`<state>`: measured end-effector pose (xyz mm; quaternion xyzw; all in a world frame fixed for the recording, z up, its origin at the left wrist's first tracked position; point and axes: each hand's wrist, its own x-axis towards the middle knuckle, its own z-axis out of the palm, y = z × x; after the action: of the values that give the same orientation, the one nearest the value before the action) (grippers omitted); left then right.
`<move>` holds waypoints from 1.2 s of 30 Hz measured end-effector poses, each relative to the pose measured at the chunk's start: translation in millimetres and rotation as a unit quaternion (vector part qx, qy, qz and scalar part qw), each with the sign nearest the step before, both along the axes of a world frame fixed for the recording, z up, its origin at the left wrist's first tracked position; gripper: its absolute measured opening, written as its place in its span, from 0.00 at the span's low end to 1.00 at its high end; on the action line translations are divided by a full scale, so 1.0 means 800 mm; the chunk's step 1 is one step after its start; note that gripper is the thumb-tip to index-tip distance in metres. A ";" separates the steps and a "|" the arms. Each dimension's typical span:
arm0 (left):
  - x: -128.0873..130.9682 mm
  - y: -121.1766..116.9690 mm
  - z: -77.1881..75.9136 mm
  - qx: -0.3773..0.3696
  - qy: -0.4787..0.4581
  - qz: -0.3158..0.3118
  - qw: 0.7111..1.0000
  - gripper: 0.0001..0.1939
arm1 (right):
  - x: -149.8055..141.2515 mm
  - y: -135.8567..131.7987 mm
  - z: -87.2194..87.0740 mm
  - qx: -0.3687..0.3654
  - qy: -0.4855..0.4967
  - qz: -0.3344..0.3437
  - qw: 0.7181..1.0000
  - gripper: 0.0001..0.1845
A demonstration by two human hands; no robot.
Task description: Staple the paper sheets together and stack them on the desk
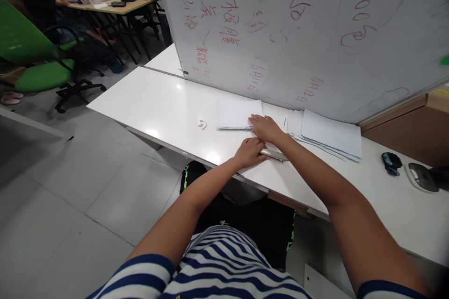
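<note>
My left hand rests on the white table with its fingers curled over the end of a silver metallic object. My right hand lies just beyond it, fingers stretched flat onto the near right corner of a small stack of white paper. A thin pen-like stick lies along that stack's near edge. A larger pile of white sheets sits to the right of my right hand.
A whiteboard with red writing leans on the table's far side. A small white curled piece lies left of the paper. A dark mouse-like item and grey device sit right. Green chair and seated people at far left.
</note>
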<state>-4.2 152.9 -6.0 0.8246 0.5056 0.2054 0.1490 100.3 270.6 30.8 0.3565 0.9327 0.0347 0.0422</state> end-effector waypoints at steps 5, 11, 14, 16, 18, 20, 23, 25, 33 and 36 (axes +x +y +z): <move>0.001 0.001 -0.003 0.010 -0.003 -0.001 1.000 0.17 | 0.001 -0.002 -0.004 -0.024 -0.009 -0.032 0.999 0.22; 0.002 0.001 -0.002 0.006 0.004 -0.003 1.000 0.17 | 0.003 -0.005 -0.005 -0.001 -0.019 0.003 1.000 0.22; 0.001 0.002 -0.001 -0.002 0.007 -0.004 1.000 0.16 | 0.004 -0.007 -0.003 0.020 -0.020 0.019 0.999 0.22; 0.001 0.002 -0.002 0.003 0.004 -0.005 1.000 0.16 | 0.003 -0.007 -0.002 0.030 -0.020 0.026 0.999 0.20; 0.001 0.002 -0.003 0.010 0.000 -0.005 1.000 0.16 | 0.002 -0.007 -0.001 0.036 -0.020 0.031 0.999 0.18; 0.001 0.002 -0.004 0.014 -0.001 -0.005 1.000 0.17 | 0.000 -0.008 0.001 0.041 -0.017 0.035 0.998 0.15; 0.001 0.002 -0.003 0.008 0.004 -0.002 1.000 0.17 | -0.001 -0.009 0.003 0.045 -0.015 0.043 0.998 0.13; 0.001 0.002 -0.001 0.001 0.010 -0.001 1.000 0.17 | -0.001 -0.010 0.004 0.044 -0.015 0.048 0.998 0.13; 0.000 0.001 0.001 -0.007 0.002 -0.007 1.000 0.17 | 0.001 -0.016 0.009 0.040 -0.014 0.072 0.996 0.13; 0.000 0.002 0.001 -0.012 0.002 -0.003 1.000 0.17 | 0.003 -0.019 0.010 0.029 -0.008 0.054 0.998 0.12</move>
<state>-4.2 154.1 -4.9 0.8246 0.5059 0.1978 0.1584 102.5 255.5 39.1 0.3061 0.9489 0.0672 0.0370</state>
